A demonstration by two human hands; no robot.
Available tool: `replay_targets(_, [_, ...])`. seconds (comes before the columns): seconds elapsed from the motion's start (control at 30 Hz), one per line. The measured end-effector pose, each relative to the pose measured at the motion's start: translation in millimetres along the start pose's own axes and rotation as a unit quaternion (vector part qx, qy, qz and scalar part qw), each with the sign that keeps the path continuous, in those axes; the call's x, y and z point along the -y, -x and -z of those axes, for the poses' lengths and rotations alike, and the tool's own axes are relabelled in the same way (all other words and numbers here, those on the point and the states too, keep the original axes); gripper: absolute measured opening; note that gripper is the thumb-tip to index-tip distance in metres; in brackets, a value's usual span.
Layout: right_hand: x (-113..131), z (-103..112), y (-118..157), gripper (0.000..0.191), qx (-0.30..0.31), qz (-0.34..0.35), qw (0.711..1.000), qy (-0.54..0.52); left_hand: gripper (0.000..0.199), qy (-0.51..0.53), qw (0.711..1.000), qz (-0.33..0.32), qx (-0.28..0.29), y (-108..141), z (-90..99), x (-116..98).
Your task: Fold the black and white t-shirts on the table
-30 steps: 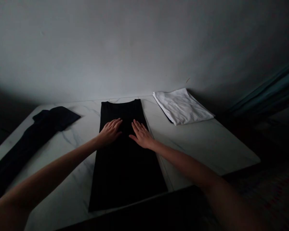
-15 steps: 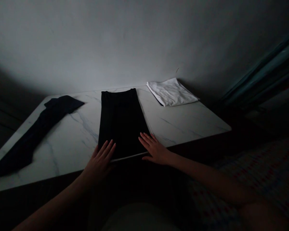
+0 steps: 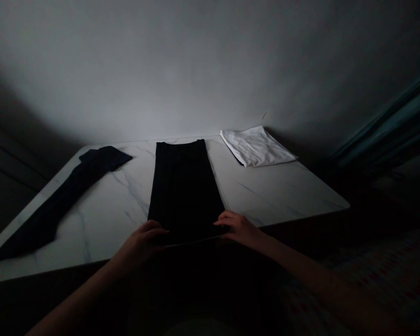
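A black garment (image 3: 184, 186), folded into a long panel, lies flat on the marble-patterned table (image 3: 276, 196), with its near end at the front edge. At its near left corner my left hand (image 3: 143, 240) has curled fingers closed on the cloth; the thumb is mostly hidden in the dark. My right hand (image 3: 240, 228) pinches the near right corner between thumb and fingers. The far end of the garment has a shallow curved edge with two raised corners.
A dark navy garment (image 3: 70, 196) stretches along the table's left side. Toward the back right sits a folded white cloth (image 3: 257, 147) with a dark layer under it. The wall (image 3: 182, 70) rises behind the table. Patterned fabric (image 3: 381, 275) shows dimly at lower right.
My hands lay flat with fingers extended on the black garment; now the fingers are bent and closed at its near corners. The view has shifted slightly, and the garment lies as before.
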State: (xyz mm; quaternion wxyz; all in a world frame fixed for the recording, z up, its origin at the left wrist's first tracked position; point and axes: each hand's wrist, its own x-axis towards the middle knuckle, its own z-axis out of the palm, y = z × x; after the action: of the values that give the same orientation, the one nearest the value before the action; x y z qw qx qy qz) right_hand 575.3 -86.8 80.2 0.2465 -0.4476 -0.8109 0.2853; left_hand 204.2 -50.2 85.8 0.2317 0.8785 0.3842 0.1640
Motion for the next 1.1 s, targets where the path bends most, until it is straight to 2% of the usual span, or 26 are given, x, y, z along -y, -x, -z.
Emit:
replay_targets(0.1, [1.4,18.1,-6.0,0.040,0.018,0.006,1.000,-0.007,0.043,-0.019,0.999,-0.029,0.005,2.7,12.0,6.5])
replay_targets(0.17, [3.5,27.8,-11.0,0.040,0.024,0.013,1.000,0.006,0.053,-0.049,0.997,-0.055,-0.005,2.4,15.9,8.9])
replay_targets(0.23, [5.9,36.8,-18.5,0.039,0.032,0.019,0.999,0.025,0.054,-0.071,0.995,-0.071,-0.012,-2.3,17.8,9.6])
replay_targets(0.33, [5.6,50.4,-37.8,0.032,0.041,0.008,0.999,0.027,0.039,-0.055,0.997,-0.062,0.000,-19.4,22.3,11.2])
replay_targets(0.43, [-7.1,63.0,-71.4,0.022,0.019,-0.056,0.998,-0.038,0.025,0.035,0.999,-0.007,0.001,-48.7,36.2,20.1])
replay_targets(0.53, [-34.8,73.5,-122.3,0.016,-0.051,-0.123,0.983,-0.123,0.019,0.145,0.984,0.103,-0.016,-93.9,64.9,39.0])
replay_targets(0.6, [-58.7,80.4,-165.1,0.017,-0.128,-0.131,0.970,-0.161,0.025,0.189,0.968,0.157,-0.042,-134.6,91.0,56.6])
replay_targets(0.7, [-97.3,91.7,-238.4,0.021,-0.250,-0.100,0.948,-0.168,0.036,0.238,0.949,0.167,-0.121,-207.6,129.2,89.9])
replay_targets(0.8, [-135.7,100.6,-311.0,0.019,-0.325,-0.108,0.934,-0.105,0.042,0.266,0.933,0.165,-0.175,-282.9,149.1,129.9])
replay_targets(0.87, [-159.3,101.1,-349.6,0.017,-0.348,-0.155,0.923,-0.048,0.041,0.268,0.926,0.185,-0.193,-325.3,146.9,157.1])
replay_targets(0.93, [-179.3,96.1,-375.6,0.019,-0.356,-0.201,0.912,-0.008,0.035,0.235,0.924,0.219,-0.208,-355.8,134.4,181.7])
replay_targets(1.0, [-193.9,87.4,-388.8,0.021,-0.361,-0.229,0.904,0.018,0.026,0.163,0.927,0.258,-0.220,-372.8,116.6,201.2])
replay_targets(1.1, [-204.3,74.7,-393.5,0.025,-0.357,-0.247,0.899,0.065,0.026,0.043,0.926,0.289,-0.238,-378.8,91.2,217.0])
